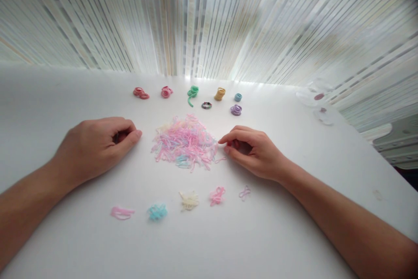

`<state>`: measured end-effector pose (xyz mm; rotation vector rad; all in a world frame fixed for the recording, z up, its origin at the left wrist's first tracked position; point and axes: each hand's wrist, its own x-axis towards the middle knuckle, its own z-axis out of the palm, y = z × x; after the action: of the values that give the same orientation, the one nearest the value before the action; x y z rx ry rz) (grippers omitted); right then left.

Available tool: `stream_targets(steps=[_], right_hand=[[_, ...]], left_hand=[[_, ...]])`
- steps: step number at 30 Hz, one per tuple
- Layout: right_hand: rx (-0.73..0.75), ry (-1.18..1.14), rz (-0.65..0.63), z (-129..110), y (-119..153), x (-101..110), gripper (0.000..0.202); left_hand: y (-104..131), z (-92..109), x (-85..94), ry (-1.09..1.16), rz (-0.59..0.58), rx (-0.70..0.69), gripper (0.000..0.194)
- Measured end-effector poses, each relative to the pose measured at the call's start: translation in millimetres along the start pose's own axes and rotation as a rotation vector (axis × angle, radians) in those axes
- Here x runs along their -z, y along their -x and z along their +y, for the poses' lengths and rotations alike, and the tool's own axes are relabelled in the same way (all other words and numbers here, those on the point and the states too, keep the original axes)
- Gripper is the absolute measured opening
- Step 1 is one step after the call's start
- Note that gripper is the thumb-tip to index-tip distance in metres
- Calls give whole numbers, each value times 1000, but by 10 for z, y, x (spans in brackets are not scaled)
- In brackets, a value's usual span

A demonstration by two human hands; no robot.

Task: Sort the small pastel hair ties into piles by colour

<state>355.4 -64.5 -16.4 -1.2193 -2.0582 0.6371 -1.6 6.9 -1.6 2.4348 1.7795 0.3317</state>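
A loose pile of pastel rubber bands (186,143), mostly pink with some blue and cream, lies in the middle of the white table. My left hand (98,148) rests to the left of it, fingers curled in and thumb along them, with nothing visible in it. At the pile's right edge is my right hand (253,150), index fingertip by the bands, thumb slightly apart below. Nearer me sit small sorted groups: pink-lilac bands (122,213), turquoise bands (157,212), cream bands (189,201), pink bands (217,196) and a few lilac bands (244,193).
Along the back lie a red coil (141,93), pink coil (166,92), green coil (193,92), yellow coil (220,93), blue coil (238,97), purple coil (236,110) and dark ring (207,105). Clear plastic pieces (323,116) are back right, before the striped curtain (202,22).
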Motion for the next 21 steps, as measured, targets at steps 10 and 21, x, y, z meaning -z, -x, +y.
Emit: stream_targets(steps=[10, 21], right_hand=[[45, 93, -41, -27, -23, 14, 19], [33, 73, -38, -17, -9, 22, 15]], left_hand=[[-3, -8, -1, 1, -7, 13, 41], [-4, -4, -7, -7, -5, 2, 40]])
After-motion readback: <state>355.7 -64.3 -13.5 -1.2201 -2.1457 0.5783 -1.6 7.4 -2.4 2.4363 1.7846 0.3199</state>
